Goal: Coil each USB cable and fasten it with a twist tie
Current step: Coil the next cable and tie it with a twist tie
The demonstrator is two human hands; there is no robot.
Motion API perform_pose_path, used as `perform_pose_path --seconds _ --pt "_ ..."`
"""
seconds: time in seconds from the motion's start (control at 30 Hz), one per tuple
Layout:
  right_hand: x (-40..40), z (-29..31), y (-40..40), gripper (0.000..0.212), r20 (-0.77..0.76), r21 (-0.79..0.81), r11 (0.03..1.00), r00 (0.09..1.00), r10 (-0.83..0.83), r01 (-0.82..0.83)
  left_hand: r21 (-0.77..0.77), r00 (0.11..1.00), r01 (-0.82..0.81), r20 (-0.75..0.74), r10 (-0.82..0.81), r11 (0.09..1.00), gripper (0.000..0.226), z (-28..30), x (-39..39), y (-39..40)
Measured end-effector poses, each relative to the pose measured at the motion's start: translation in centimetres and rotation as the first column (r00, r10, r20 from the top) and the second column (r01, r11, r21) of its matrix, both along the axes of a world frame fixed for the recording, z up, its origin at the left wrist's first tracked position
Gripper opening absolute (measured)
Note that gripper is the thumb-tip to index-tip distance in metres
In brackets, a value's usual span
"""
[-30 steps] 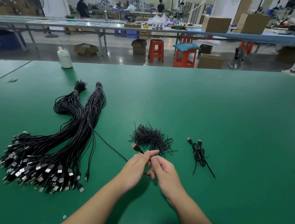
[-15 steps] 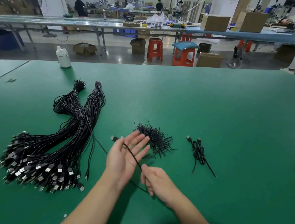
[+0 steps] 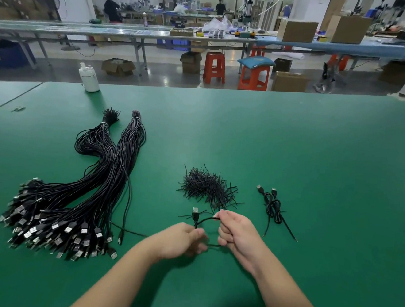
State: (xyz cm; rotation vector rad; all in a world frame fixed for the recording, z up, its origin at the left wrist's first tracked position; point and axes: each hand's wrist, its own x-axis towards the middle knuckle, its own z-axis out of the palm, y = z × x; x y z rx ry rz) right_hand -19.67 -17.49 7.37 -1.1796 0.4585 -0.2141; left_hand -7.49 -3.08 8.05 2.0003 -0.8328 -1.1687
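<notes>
Both hands hold one black USB cable (image 3: 206, 219) just above the green table (image 3: 295, 149). My left hand (image 3: 181, 241) pinches it below its USB plug, which sticks up. My right hand (image 3: 236, 232) grips the cable where it arcs over from the left hand; the rest trails left across the table. A heap of black twist ties (image 3: 207, 186) lies just beyond my hands. Two big bundles of loose USB cables (image 3: 75, 196) lie at the left. One coiled, tied cable (image 3: 274, 207) lies at the right.
A white bottle (image 3: 88, 78) stands at the table's far left edge. Beyond the table are red stools (image 3: 214, 67), cardboard boxes, long workbenches and people at work. The table's near edge runs just below my forearms.
My left hand, spread open half a second ago, has closed on the cable near its plug. My right hand has risen and moved right, pulling the cable into an arc between both hands.
</notes>
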Motion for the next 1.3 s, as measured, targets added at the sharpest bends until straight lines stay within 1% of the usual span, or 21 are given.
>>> perform_pose_path --seconds 0.07,0.13,0.2,0.23,0.27,0.33,0.4,0.47,0.63,0.7,0.77,0.83,0.9,0.93,0.97,1.0,1.07,1.13,1.17,1.23,1.3 --pt "0.0 0.4 0.2 0.018 0.0 -0.033 0.999 1.0 0.009 -0.009 -0.149 0.991 -0.106 0.063 0.116 0.983 0.037 -0.1 0.0 -0.2" --pt "-0.1 0.7 0.5 0.017 -0.016 -0.07 0.997 0.999 0.04 -0.041 -0.286 0.977 -0.193 0.031 0.21 0.939 0.036 -0.5 0.2 -0.3" --pt "-0.2 0.7 0.9 0.02 -0.042 -0.102 0.991 0.996 0.078 -0.082 -0.405 0.952 -0.304 -0.106 0.286 0.862 0.037 -0.7 -0.1 -0.7" --pt "-0.2 0.7 1.0 0.024 -0.056 -0.12 0.987 0.994 0.098 -0.105 -0.448 0.911 -0.411 -0.238 0.337 0.794 0.04 -0.5 -0.3 -1.0" --pt "-0.3 0.5 1.1 0.029 -0.075 -0.144 0.981 0.99 0.124 -0.133 -0.461 0.829 -0.548 -0.412 0.379 0.698 0.043 -0.3 -0.2 -1.4" --pt "-0.5 0.1 1.2 0.037 -0.13 -0.189 0.959 0.973 0.191 -0.213 -0.38 0.569 -0.798 -0.73 0.379 0.467 0.047 0.4 0.7 -1.9" --pt "-0.7 -0.5 1.3 0.041 -0.195 -0.214 0.938 0.953 0.231 -0.271 -0.275 0.36 -0.914 -0.887 0.288 0.298 0.048 1.4 2.4 -1.7" --pt "-0.8 -1.2 1.1 0.042 -0.267 -0.259 0.924 0.941 0.21 -0.28 -0.276 0.322 -0.934 -0.926 0.197 0.228 0.048 2.4 3.5 -1.4" --pt "-0.5 -2.4 0.1 0.042 -0.289 -0.224 0.957 0.95 0.116 -0.185 -0.406 0.445 -0.882 -0.884 0.141 0.241 0.043 4.7 4.3 -1.6" --pt "-0.2 -2.4 -0.1 0.042 -0.291 -0.203 0.964 0.951 0.105 -0.169 -0.446 0.507 -0.839 -0.849 0.149 0.311 0.042 5.1 4.2 -1.6" --pt "0.0 -2.3 -0.4 0.042 -0.26 -0.136 0.983 0.962 0.088 -0.127 -0.488 0.565 -0.752 -0.823 0.053 0.442 0.042 5.2 4.0 -1.1" --pt "0.2 -1.8 -0.9 0.042 -0.203 -0.008 0.999 0.978 0.042 -0.044 -0.546 0.633 -0.544 -0.765 -0.115 0.636 0.043 4.9 3.9 -0.2" --pt "0.4 -0.9 -1.6 0.041 -0.151 0.067 0.997 0.988 0.042 -0.032 -0.504 0.795 -0.118 -0.564 -0.223 0.856 0.043 4.4 3.7 0.7" --pt "0.4 -0.4 -1.7 0.042 -0.146 0.048 0.996 0.986 0.078 -0.071 -0.38 0.865 0.101 -0.422 -0.27 0.919 0.043 4.0 3.5 0.9" --pt "0.6 0.1 -1.6 0.042 -0.155 0.0 0.991 0.98 0.129 -0.131 -0.217 0.903 0.239 -0.309 -0.299 0.946 0.043 3.6 3.3 0.8" --pt "0.7 0.5 -1.3 0.042 -0.169 -0.059 0.979 0.969 0.18 -0.193 -0.074 0.929 0.28 -0.233 -0.289 0.957 0.041 3.4 2.9 0.6" --pt "0.9 1.2 -0.6 0.042 -0.188 -0.152 0.947 0.949 0.254 -0.283 0.036 0.981 0.169 -0.101 -0.165 0.985 0.036 2.6 2.3 0.2" --pt "1.1 1.6 0.2 0.043 -0.187 -0.186 0.929 0.94 0.286 -0.319 -0.14 0.999 -0.035 -0.04 0.03 0.99 0.033 1.7 2.1 -0.1" --pt "1.1 1.6 0.5 0.044 -0.183 -0.183 0.926 0.937 0.297 -0.329 -0.283 0.984 -0.161 -0.123 0.131 0.945 0.033 1.3 2.0 -0.4" --pt "1.0 1.4 0.8 0.046 -0.191 -0.188 0.912 0.925 0.33 -0.364 -0.473 0.85 -0.501 -0.426 0.31 0.725 0.038 1.0 2.3 -1.1" --pt "0.8 1.0 0.9 0.047 -0.237 -0.225 0.889 0.908 0.346 -0.398 -0.425 0.584 -0.786 -0.749 0.314 0.45 0.041 1.4 3.2 -1.4"
